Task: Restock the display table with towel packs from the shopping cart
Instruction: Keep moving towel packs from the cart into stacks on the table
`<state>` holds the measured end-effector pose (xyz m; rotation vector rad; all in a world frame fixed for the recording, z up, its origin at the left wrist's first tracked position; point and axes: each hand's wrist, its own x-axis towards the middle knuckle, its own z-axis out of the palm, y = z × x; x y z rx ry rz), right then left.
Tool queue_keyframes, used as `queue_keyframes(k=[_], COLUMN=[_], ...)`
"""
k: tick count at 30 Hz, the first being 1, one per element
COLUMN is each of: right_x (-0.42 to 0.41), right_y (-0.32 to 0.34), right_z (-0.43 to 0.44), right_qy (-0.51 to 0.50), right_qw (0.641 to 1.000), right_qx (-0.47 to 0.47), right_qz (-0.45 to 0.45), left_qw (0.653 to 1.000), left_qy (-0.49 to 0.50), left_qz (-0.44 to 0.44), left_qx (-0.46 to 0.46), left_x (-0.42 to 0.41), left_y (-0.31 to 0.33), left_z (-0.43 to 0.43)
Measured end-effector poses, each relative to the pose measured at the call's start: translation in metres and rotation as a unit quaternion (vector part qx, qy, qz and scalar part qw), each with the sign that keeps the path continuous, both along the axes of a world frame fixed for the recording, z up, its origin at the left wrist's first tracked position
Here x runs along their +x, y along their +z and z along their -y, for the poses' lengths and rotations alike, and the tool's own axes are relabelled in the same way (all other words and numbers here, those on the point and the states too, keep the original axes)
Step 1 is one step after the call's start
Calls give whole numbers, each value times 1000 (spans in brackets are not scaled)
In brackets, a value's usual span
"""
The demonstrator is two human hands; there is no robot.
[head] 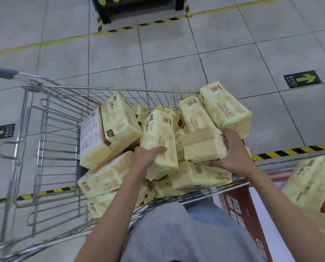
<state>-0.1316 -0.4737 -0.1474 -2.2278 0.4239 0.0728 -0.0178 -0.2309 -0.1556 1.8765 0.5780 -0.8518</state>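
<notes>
A person is leaning over a wire shopping cart [120,89] heaped with yellow towel packs, the left hand [148,157] gripping 1 upright pack [159,137] and the right hand [231,150] clasping a second pack [203,146] beside it.

towel packs [120,125] in cart [44,129] | display table [237,207] R of cart

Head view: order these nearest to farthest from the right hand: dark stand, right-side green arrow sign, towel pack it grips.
1. Towel pack, gripped by the right hand.
2. Green arrow sign, floor, right.
3. Dark stand, top, ahead.
</notes>
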Motion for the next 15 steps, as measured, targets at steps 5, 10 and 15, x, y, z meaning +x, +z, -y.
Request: queue_keyframes(k=[5,10,15], right_x=[1,-9,-29], right_y=[14,26,35], right_z=[-2,-7,-8], right_qy=[-84,-147,-232], right_qw=[984,958,923], right_qx=[143,220,269], right_qz=[60,108,146], left_qw=[994,985,980], left_qy=[15,42,40], left_qz=[-25,-24,-23], left_qx=[-104,-168,-194], left_x=[-14,-25,-31], left_y=[21,37,45], left_z=[-7,-11,-17])
